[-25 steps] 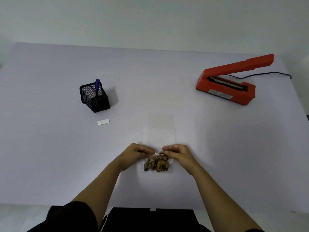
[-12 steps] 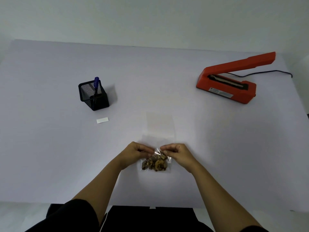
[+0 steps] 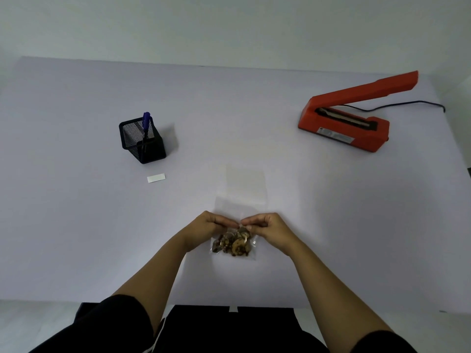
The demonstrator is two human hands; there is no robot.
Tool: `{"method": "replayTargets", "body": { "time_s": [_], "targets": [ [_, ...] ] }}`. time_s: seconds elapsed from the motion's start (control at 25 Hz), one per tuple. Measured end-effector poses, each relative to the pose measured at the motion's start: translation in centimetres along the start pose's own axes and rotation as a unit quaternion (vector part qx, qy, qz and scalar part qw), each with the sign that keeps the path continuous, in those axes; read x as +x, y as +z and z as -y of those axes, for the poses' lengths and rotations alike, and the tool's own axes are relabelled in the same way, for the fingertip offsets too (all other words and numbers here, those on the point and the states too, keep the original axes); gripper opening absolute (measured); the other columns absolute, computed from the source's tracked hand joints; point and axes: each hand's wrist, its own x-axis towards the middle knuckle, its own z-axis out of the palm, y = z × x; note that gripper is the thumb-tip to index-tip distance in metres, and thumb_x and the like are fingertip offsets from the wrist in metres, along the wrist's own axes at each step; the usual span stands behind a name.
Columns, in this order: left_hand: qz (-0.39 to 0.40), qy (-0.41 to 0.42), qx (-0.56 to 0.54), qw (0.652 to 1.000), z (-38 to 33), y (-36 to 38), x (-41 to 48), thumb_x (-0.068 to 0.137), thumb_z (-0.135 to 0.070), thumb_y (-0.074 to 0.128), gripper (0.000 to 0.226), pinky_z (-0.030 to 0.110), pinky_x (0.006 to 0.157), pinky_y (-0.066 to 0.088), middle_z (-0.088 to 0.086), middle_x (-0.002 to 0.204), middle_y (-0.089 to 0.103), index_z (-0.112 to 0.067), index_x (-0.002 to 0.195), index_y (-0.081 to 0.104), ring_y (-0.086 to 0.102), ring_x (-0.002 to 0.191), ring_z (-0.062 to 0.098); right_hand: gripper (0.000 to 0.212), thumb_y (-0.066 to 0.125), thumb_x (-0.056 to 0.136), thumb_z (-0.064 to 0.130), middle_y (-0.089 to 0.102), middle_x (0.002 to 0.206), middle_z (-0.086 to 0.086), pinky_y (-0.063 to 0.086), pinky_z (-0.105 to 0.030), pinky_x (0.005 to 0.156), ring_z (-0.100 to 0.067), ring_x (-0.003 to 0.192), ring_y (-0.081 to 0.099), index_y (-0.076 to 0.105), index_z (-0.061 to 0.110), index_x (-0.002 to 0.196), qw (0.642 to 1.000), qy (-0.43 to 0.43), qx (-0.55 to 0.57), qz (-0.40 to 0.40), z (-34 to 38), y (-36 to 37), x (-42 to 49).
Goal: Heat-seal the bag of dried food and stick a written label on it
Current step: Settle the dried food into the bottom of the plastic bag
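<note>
A clear plastic bag (image 3: 233,244) of brown dried food lies on the table near me. My left hand (image 3: 206,225) and my right hand (image 3: 265,226) each pinch the bag just above the food, fingertips close together. The bag's empty upper part (image 3: 244,192) stretches flat on the table beyond my hands. A red heat sealer (image 3: 346,128) stands at the far right with its arm raised. A small white label (image 3: 156,178) lies to the left, in front of a black mesh pen holder (image 3: 142,141) with a blue pen (image 3: 146,123) in it.
The sealer's dark cord (image 3: 407,104) runs off to the right edge of the pale table (image 3: 76,225). The table's near edge is just in front of my body.
My hands have drawn the food end of the bag slightly upward and closer together; the bag has bunched a little under my fingertips. Nothing else on the table has moved.
</note>
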Motion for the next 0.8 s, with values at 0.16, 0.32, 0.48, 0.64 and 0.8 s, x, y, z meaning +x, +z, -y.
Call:
{"method": "replayTargets", "body": {
  "time_s": [0.16,0.32,0.48,0.64,0.8],
  "targets": [
    [0.02,0.003,-0.023,1.0,-0.09,0.18,-0.45,0.083,0.011,0.049,0.045,0.014,0.079,0.049,-0.007,0.114,0.068,-0.016,0.112,0.069,0.061,0.104,0.006,0.025,0.066,0.082,0.0,0.071,0.095,0.005,0.052,-0.019,0.084,-0.009,0.094,0.067,0.071,0.024,0.088,0.999,0.01,0.038,-0.034,-0.36,0.12,-0.32],
    [-0.003,-0.004,-0.031,1.0,0.07,0.22,-0.42,0.079,0.016,0.049,0.055,0.013,0.069,0.047,-0.008,0.088,0.072,-0.021,0.117,0.065,0.062,0.078,0.003,0.031,0.062,0.085,-0.001,0.068,0.102,0.006,0.054,-0.021,0.082,-0.004,0.091,0.066,0.068,0.028,0.094,0.999,-0.004,0.04,-0.034,-0.51,0.73,-0.75],
    [0.006,0.003,-0.024,1.0,0.19,0.21,-0.36,0.081,0.016,0.053,0.058,0.008,0.063,0.046,-0.016,0.059,0.065,-0.025,0.122,0.057,0.059,0.062,-0.003,0.038,0.061,0.085,-0.004,0.066,0.111,0.0,0.054,-0.021,0.078,-0.007,0.086,0.068,0.065,0.029,0.104,0.998,-0.02,0.042,-0.031,-0.59,0.93,-0.79],
    [-0.001,-0.009,-0.039,0.999,0.44,0.05,-0.15,0.081,0.007,0.059,0.054,0.013,0.073,0.049,-0.007,0.098,0.067,-0.027,0.123,0.06,0.061,0.085,0.008,0.045,0.062,0.083,-0.005,0.057,0.124,0.002,0.055,-0.021,0.077,-0.02,0.093,0.066,0.06,0.027,0.115,0.999,-0.006,0.026,-0.044,-0.64,0.81,-0.75],
    [-0.039,0.015,-0.049,0.998,0.63,0.02,0.35,0.09,-0.008,0.056,0.032,0.017,0.082,0.046,-0.004,0.106,0.069,-0.026,0.115,0.066,0.062,0.093,0.007,0.04,0.062,0.084,-0.002,0.061,0.115,0.005,0.055,-0.02,0.078,-0.012,0.091,0.067,0.06,0.024,0.114,0.998,-0.003,0.044,-0.046,-0.32,0.51,-0.65]
  ]
}}
